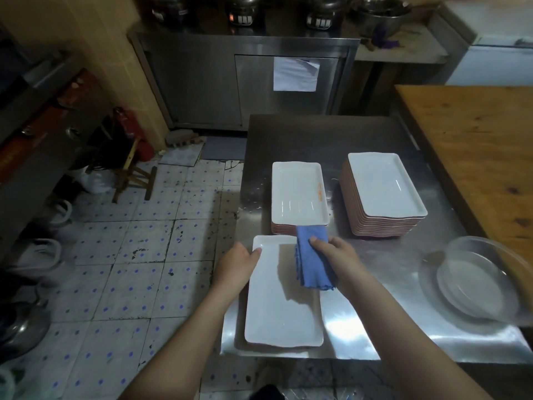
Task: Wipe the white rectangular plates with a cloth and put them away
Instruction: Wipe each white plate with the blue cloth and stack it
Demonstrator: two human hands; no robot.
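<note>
Grips a white rectangular plate (pixel 284 307) at its 10 o'clock corner with the left hand (pixel 238 265), thumb over the rim, other fingers hidden below; flat on the steel bench (pixel 375 327) at the near edge. Clutches a folded blue cloth (pixel 313 261) in the right hand (pixel 340 256), fingers curled round it, over the plate's 1 o'clock corner. Both forearms stretched forward, from 7 and 5 o'clock. Beyond, a short plate stack (pixel 298 192) at 12 o'clock and a taller stack (pixel 383 189) at 1 o'clock.

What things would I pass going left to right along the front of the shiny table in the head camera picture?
left hand → white plate → blue cloth → right hand → clear bowl
</note>
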